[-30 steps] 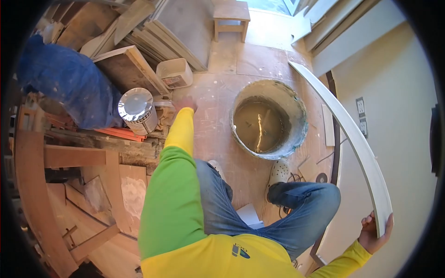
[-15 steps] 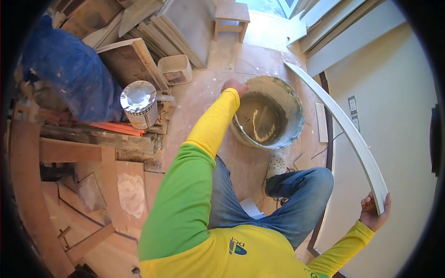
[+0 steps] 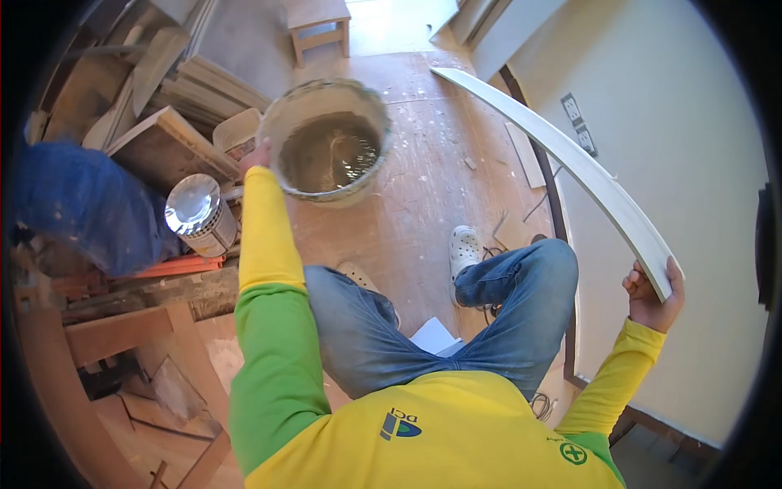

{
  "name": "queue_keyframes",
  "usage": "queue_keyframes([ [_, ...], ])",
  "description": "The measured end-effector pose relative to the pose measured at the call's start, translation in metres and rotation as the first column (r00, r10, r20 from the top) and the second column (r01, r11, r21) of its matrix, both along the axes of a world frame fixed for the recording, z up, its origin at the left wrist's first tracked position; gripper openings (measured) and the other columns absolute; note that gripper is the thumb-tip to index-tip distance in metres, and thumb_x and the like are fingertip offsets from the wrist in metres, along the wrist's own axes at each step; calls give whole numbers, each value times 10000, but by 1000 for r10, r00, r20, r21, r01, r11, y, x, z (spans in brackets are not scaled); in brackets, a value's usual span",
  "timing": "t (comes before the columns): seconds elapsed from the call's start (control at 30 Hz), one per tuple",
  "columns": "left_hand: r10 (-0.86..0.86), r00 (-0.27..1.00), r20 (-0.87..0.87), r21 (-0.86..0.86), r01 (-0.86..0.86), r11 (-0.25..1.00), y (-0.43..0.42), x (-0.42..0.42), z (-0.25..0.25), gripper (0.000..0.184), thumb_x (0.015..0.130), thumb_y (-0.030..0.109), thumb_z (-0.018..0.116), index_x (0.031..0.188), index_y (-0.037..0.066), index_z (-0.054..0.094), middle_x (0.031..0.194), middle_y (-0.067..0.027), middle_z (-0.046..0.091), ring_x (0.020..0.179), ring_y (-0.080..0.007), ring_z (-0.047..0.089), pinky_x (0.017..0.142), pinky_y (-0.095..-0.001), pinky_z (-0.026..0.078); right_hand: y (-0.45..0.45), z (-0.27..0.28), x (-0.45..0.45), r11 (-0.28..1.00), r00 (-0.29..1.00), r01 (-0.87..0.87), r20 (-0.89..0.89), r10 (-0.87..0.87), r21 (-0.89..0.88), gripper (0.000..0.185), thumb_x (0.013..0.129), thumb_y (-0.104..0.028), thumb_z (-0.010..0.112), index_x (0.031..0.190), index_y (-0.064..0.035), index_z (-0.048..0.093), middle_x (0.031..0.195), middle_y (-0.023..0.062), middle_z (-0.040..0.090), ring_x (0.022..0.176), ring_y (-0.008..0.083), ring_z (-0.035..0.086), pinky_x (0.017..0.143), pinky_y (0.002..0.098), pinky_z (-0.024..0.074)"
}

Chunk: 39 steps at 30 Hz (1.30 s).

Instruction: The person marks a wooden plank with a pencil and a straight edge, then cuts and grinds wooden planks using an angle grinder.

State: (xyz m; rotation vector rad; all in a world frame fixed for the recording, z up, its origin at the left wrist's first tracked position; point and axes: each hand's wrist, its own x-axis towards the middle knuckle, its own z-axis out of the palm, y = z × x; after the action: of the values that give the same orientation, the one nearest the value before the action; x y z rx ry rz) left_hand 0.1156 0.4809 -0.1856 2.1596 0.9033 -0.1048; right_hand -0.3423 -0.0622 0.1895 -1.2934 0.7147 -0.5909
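Note:
On the left side of a large bucket (image 3: 322, 98), my left hand (image 3: 256, 156) is closed at the rim, its fingers partly out of sight. Murky, greyish-brown liquid (image 3: 330, 155) with bright reflections lies inside the bucket. Over on the right, my right hand (image 3: 656, 300) grips the near end of a long white strip (image 3: 570, 153), thumb on one side and fingers on the other. The strip slants away from me along the wall, its far end near the floor.
A metal can (image 3: 195, 208), a white plastic tub (image 3: 238, 130) and blue sheeting (image 3: 90, 204) crowd the left. Stacked boards (image 3: 236, 57) and a wooden stool (image 3: 319, 24) stand farther back. Wall sockets (image 3: 578, 124) are on the right; a cable (image 3: 541, 405) lies near my leg.
The bucket has shifted left across the floor with my left hand on it, toward the can and tub. My right hand still holds the strip; my view has tilted somewhat.

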Motion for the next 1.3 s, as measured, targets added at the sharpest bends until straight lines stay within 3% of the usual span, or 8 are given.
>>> queue_keyframes([
  [0.17, 192, 980, -55, -275, -200, 940, 71, -5, -30, 855, 770, 595, 768, 1252, -97, 634, 1329, -222, 635, 1221, -284, 623, 1040, -380, 455, -13, -8, -10, 998, 1000, -7, 17, 6, 58, 434, 949, -296, 523, 1167, 75, 580, 819, 200, 681, 648, 255, 673, 589, 361, 565],
  [0.33, 162, 984, 71, -368, -125, 921, 44, -40, 28, 845, 805, 595, 739, 1287, -88, 620, 1329, -243, 625, 1238, -315, 606, 1062, -399, 435, -30, -15, -16, 996, 1000, -8, 10, 8, 91, 442, 924, -286, 525, 1158, 84, 584, 828, 199, 682, 656, 267, 671, 593, 367, 564],
  [0.43, -67, 996, -55, 1, 67, 998, 53, -40, 46, 841, 840, 547, 748, 1327, -116, 574, 1309, -231, 634, 1186, -300, 619, 1034, -400, 451, -38, -24, -24, 986, 997, -77, 27, 73, 150, 431, 923, -281, 526, 1139, 84, 602, 856, 206, 696, 669, 266, 685, 601, 353, 575],
  [0.5, -74, 953, 293, 244, 0, 970, 30, -64, 72, 862, 827, 540, 765, 1366, -96, 547, 1285, -237, 642, 1171, -309, 621, 1016, -388, 462, -42, -31, -31, 983, 996, -89, 12, 88, 164, 421, 926, -273, 529, 1139, 84, 596, 867, 205, 701, 673, 261, 692, 617, 364, 586],
  [0.7, -347, 791, 505, 72, 362, 930, -24, -185, 128, 700, 908, 388, 722, 1382, -85, 518, 1233, -195, 676, 1124, -256, 646, 1013, -360, 467, -27, -73, -69, 947, 991, -133, 51, 124, 293, 386, 925, -205, 542, 1183, 80, 578, 933, 207, 712, 719, 249, 715, 595, 330, 595],
  [1.1, -494, 844, 208, -527, 522, 671, -207, -244, 75, 490, 957, 264, 686, 1359, 13, 560, 1149, -100, 675, 896, -179, 669, 715, -282, 544, -8, -268, -186, 745, 968, 52, -216, 125, 665, 378, 928, -173, 694, 1236, -2, 557, 972, 148, 686, 711, 280, 696, 603, 408, 605],
  [1.17, -419, 898, 138, -693, 389, 606, -243, -237, 34, 426, 970, 258, 665, 1334, 53, 583, 1125, -102, 683, 889, -202, 680, 711, -296, 552, -7, -317, -202, 669, 957, 105, -258, 133, 736, 387, 929, -172, 696, 1246, -5, 550, 972, 150, 684, 705, 284, 694, 607, 414, 605],
  [1.3, -764, 634, 118, -579, 669, 465, -273, -200, -102, 392, 997, 264, 610, 1328, 58, 581, 1125, -102, 702, 918, -239, 682, 741, -348, 564, 4, -388, -215, 559, 926, 205, -344, 154, 803, 357, 930, -177, 709, 1229, -38, 574, 985, 122, 676, 768, 288, 676, 587, 403, 579],
])
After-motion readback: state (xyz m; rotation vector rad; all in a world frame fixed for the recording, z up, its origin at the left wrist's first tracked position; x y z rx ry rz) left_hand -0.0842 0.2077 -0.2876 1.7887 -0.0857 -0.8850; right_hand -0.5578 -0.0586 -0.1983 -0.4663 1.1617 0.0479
